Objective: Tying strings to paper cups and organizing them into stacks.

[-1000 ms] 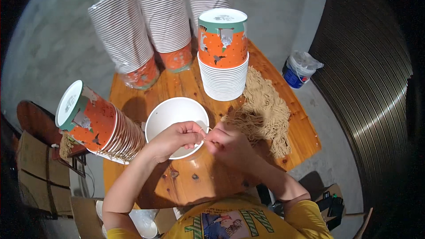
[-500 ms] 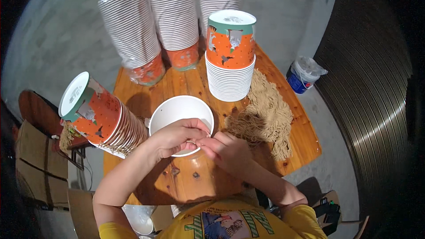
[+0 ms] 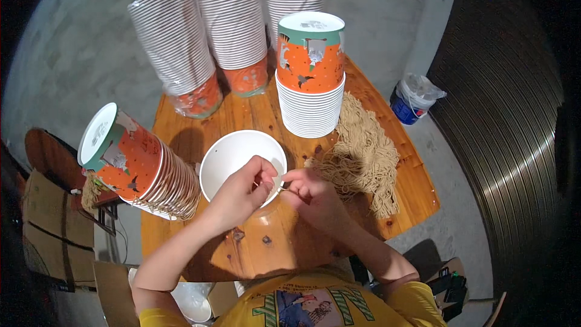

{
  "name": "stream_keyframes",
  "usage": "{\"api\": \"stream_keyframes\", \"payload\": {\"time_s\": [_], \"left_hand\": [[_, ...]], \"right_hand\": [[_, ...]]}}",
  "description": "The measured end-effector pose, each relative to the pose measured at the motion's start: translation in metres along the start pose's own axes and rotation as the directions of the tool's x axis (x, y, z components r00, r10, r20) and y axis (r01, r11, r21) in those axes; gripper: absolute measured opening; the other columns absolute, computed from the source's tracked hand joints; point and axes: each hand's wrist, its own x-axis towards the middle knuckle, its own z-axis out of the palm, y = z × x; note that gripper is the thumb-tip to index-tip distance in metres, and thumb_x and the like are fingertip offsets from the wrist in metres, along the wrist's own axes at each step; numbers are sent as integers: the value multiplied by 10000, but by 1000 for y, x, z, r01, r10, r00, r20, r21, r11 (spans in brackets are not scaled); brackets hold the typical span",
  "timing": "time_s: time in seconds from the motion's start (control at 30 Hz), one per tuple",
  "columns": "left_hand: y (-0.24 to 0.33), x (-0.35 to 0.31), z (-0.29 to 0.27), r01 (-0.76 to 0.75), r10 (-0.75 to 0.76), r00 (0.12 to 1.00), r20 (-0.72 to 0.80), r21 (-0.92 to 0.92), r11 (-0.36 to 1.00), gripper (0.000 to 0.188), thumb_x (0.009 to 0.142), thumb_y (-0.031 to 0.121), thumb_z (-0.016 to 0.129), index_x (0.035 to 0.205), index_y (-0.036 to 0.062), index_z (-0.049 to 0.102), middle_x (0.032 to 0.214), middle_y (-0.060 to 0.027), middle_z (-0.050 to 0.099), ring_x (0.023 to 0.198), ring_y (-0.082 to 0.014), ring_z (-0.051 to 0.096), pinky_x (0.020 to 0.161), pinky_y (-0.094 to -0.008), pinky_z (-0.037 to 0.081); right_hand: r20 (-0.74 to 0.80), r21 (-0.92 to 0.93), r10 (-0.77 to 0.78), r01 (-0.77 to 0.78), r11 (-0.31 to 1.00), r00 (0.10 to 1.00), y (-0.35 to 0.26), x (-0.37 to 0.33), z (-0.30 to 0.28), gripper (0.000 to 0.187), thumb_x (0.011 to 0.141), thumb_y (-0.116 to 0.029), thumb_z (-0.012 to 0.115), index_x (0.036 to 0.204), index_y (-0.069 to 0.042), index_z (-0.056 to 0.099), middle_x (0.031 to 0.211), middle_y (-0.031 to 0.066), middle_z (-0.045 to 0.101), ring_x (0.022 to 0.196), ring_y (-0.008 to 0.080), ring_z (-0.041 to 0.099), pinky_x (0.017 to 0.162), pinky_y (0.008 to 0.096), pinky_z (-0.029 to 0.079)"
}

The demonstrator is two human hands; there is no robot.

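Note:
A white paper bucket stands mouth up on the table, its inside showing. Over its near right rim, my left hand is closed, thumb against fingers, on a thin tan cord. My right hand pinches the cord at the same spot, fingers curled. Only a short stretch of cord shows between the hands, and whether it passes through the bucket's wall cannot be made out. Right of my right hand lies a heap of loose tan cords.
Upside-down orange and green bucket stacks stand at left and far right; cords hang from the left one. Plastic-wrapped bucket stacks line the back of the wooden table. A blue and white pail sits on the floor.
My hands have drawn slightly apart, and the left has turned with its fingers raised. A gap with cord in it now shows between them. The view has shifted a little.

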Motion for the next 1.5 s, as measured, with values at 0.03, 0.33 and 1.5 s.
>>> {"api": "stream_keyframes", "payload": {"time_s": [0.03, 0.33, 1.5], "left_hand": [[10, -4, 1, -26, 29, 999, -22, 126, 992, 137, 901, 40, 527, 1023, 17, 470, 835, -92, 529, 771, -183, 560, 682, -315, 463], [9, -11, 8, -150, 182, 979, -94, 273, 950, 184, 912, 47, 558, 1079, 16, 485, 857, -77, 553, 758, -139, 577, 671, -277, 480], [-5, 5, -11, 296, -252, 934, 255, -153, 943, 92, 876, 102, 563, 912, 17, 570, 809, 0, 554, 730, -86, 509, 670, -219, 417]], "right_hand": [[37, -60, -40, 42, 997, 999, 1, 0, 1, 242, 830, -58, 635, 1053, -35, 543, 678, 5, 501, 560, 64, 438, 536, 234, 390], [-96, -195, -7, -12, 981, 995, -3, 4, 11, 94, 806, -49, 660, 845, -21, 579, 648, 12, 513, 556, 63, 453, 504, 245, 391], [-58, -219, -163, 147, 965, 985, 5, 7, 10, 94, 807, -23, 639, 824, -36, 547, 662, 1, 475, 536, 45, 425, 489, 225, 369]]}}
